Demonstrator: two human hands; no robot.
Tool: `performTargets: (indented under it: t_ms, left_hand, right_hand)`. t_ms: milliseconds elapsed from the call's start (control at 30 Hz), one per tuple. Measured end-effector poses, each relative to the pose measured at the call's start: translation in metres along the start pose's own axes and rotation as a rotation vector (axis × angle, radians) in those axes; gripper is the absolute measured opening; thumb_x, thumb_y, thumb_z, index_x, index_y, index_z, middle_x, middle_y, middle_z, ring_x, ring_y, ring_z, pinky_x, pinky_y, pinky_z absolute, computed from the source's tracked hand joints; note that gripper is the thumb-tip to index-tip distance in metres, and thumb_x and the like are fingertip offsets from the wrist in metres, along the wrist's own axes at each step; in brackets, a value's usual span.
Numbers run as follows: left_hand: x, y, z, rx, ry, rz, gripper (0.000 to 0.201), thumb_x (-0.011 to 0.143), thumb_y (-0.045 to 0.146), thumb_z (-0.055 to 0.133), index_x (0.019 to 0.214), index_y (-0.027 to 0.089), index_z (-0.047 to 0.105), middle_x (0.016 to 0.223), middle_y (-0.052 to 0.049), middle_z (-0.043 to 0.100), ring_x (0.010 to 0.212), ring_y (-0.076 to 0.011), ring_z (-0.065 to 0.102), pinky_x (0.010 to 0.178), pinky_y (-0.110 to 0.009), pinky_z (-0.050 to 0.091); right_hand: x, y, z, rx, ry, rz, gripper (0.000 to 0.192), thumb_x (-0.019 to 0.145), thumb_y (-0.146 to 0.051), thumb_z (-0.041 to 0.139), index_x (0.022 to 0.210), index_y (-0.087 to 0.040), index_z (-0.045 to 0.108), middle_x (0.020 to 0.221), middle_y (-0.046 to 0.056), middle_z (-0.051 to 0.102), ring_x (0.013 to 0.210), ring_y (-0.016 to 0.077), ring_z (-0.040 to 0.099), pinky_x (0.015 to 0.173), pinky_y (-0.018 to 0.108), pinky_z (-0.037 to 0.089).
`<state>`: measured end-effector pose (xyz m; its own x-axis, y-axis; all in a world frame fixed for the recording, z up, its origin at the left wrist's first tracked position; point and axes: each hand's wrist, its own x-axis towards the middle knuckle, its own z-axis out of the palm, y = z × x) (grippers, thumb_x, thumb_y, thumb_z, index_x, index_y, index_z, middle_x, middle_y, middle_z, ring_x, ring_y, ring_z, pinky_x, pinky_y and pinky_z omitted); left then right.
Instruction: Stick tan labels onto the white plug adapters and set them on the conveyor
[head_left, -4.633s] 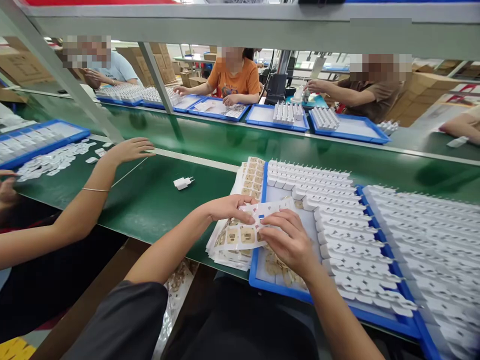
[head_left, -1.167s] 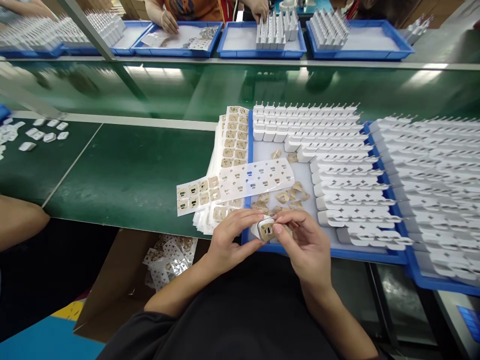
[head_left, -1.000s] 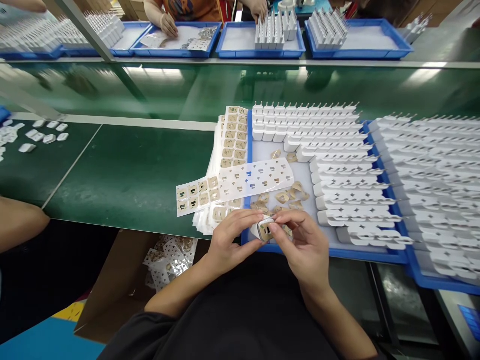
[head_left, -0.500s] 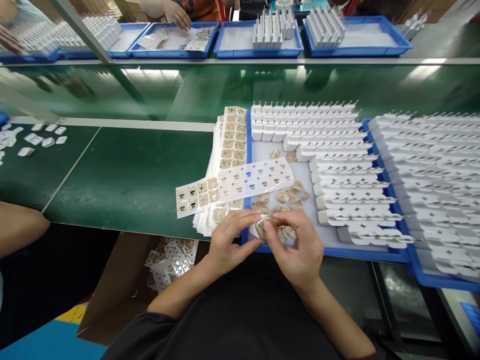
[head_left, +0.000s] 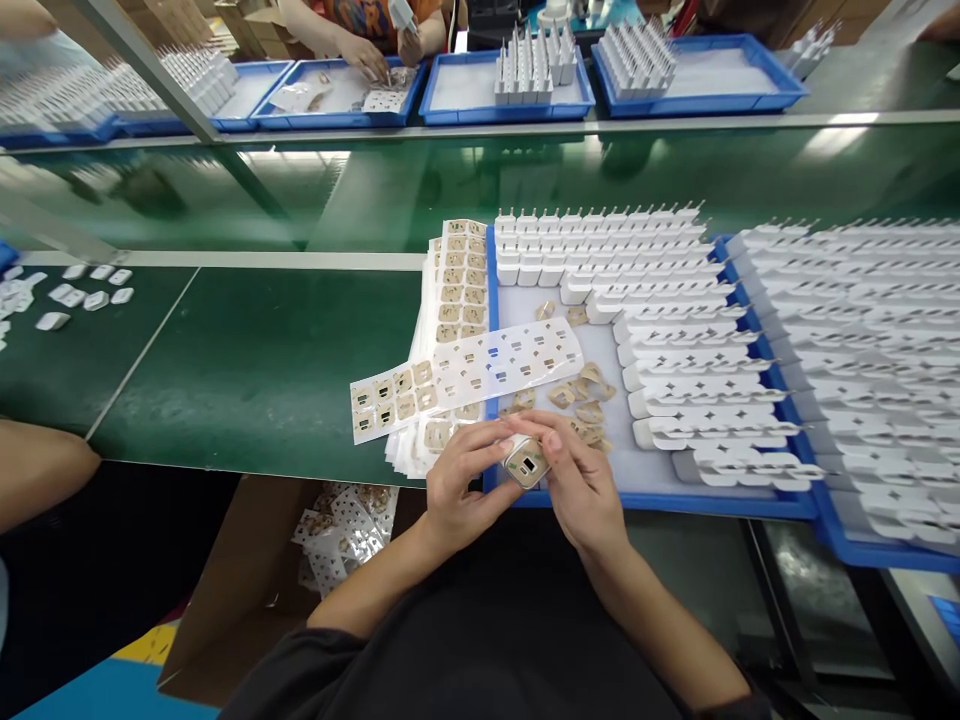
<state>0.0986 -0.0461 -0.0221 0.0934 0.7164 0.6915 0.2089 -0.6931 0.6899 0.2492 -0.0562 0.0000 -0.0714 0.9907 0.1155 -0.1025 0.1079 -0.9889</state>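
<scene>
A white charger (head_left: 527,462) sits between my two hands over the front edge of a blue tray (head_left: 660,500). Its end, covered by a tan sticker with port cut-outs, faces up toward me. My left hand (head_left: 469,480) is closed round the charger's left side. My right hand (head_left: 585,480) grips it from the right, fingers along the far side. Just beyond lies a partly used sticker sheet (head_left: 510,358), tan stickers left only at its left end. It rests across a stack of full sticker sheets (head_left: 461,285) and the tray. Peeled tan backing pieces (head_left: 589,385) lie behind my hands.
Rows of white chargers (head_left: 675,350) with pins up fill the tray's right part; another loaded tray (head_left: 862,400) adjoins it. White parts (head_left: 94,290) lie far left. Below is a cardboard box (head_left: 232,590) of used sheets. Across the bench, a co-worker's hand (head_left: 365,57) is over a tray.
The charger has turned so its stickered end shows more fully. My right thumb has come off that face, and the right fingers have moved to its far side. The co-worker now raises a white charger.
</scene>
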Motion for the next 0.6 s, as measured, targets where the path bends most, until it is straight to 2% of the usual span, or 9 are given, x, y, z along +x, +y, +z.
performTargets:
  t_ms: [100, 167, 300, 400, 600]
  left_hand:
    - [0.0014, 0.0007, 0.0008, 0.049, 0.008, 0.029, 0.046, 0.08, 0.013, 0.076, 0.122, 0.023, 0.058, 0.114, -0.011, 0.071, 0.107, -0.0231, 0.069, 0.088, -0.041, 0.059]
    - [0.0023, 0.0017, 0.001, 0.084, 0.011, 0.072, 0.045, 0.082, 0.013, 0.074, 0.122, 0.022, 0.057, 0.114, -0.011, 0.071, 0.108, -0.0231, 0.069, 0.088, -0.041, 0.06]
    - [0.0048, 0.0037, 0.0004, 0.136, -0.019, 0.132, 0.047, 0.08, 0.013, 0.076, 0.121, 0.022, 0.057, 0.113, -0.01, 0.071, 0.11, -0.0229, 0.069, 0.09, -0.041, 0.06]
    - [0.0072, 0.0041, 0.0, 0.151, -0.022, 0.143, 0.045, 0.079, 0.01, 0.075, 0.119, 0.02, 0.057, 0.113, -0.01, 0.071, 0.111, -0.0224, 0.068, 0.092, -0.042, 0.06]
    - [0.0083, 0.0037, 0.0011, 0.186, -0.014, 0.177, 0.043, 0.082, 0.014, 0.075, 0.12, 0.024, 0.055, 0.113, -0.007, 0.07, 0.113, -0.0226, 0.067, 0.091, -0.043, 0.061]
  right_hand:
    - [0.0006, -0.0066, 0.0005, -0.082, -0.024, -0.035, 0.025, 0.094, -0.033, 0.061, 0.117, -0.032, 0.072, 0.123, 0.007, 0.065, 0.12, 0.0256, 0.06, 0.105, 0.045, 0.048]
    - [0.0004, -0.0089, 0.0019, -0.09, -0.015, -0.06, 0.029, 0.088, -0.028, 0.069, 0.116, -0.032, 0.072, 0.122, 0.006, 0.065, 0.118, 0.0254, 0.06, 0.104, 0.043, 0.049]
    - [0.0003, -0.006, 0.0042, 0.018, 0.046, -0.065, 0.025, 0.093, -0.024, 0.059, 0.107, -0.034, 0.077, 0.113, 0.004, 0.069, 0.111, 0.0219, 0.063, 0.101, 0.04, 0.05]
    - [0.0006, -0.0032, 0.0038, 0.055, 0.046, -0.038, 0.028, 0.094, -0.024, 0.055, 0.108, -0.034, 0.077, 0.116, 0.004, 0.07, 0.114, 0.0233, 0.063, 0.103, 0.042, 0.05]
    - [-0.0004, -0.0041, 0.0032, 0.065, 0.042, -0.035, 0.027, 0.091, -0.025, 0.059, 0.109, -0.035, 0.077, 0.118, 0.004, 0.07, 0.116, 0.0246, 0.062, 0.103, 0.044, 0.05]
